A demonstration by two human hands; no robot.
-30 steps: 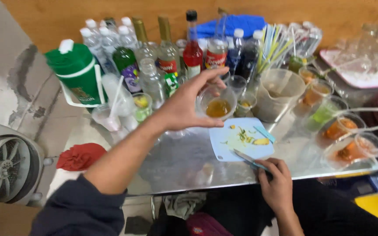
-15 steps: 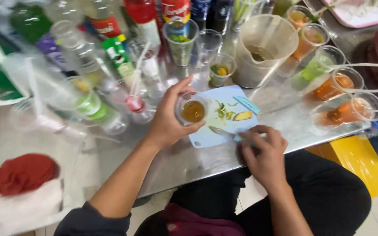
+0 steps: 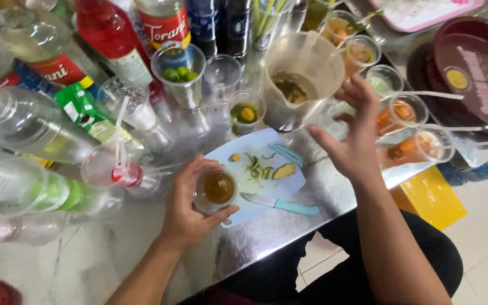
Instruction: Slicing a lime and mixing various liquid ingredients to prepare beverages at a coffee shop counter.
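My left hand (image 3: 190, 209) is wrapped around a small clear cup of amber liquid (image 3: 217, 189), which rests at the near-left corner of a light blue cutting board (image 3: 289, 189). On the board lie bits of peel and fruit (image 3: 261, 168) and a knife with a light blue handle (image 3: 283, 204). My right hand (image 3: 354, 141) hovers open above the board's far right corner, fingers spread, next to a large clear plastic pitcher (image 3: 300, 76) with dark residue inside. It holds nothing.
Syrup bottles (image 3: 111, 42) and clear plastic bottles (image 3: 26, 127) crowd the left and back of the shiny metal table (image 3: 114, 254). Cups of fruit (image 3: 405, 113) with white spoons stand at the right, beside a dark brown tray (image 3: 475, 68). A cup of green limes (image 3: 179, 76) stands behind the board.
My left hand has brought the cup down onto the board's near corner. My right hand has let go of the knife, which now lies on the board, and has risen toward the pitcher.
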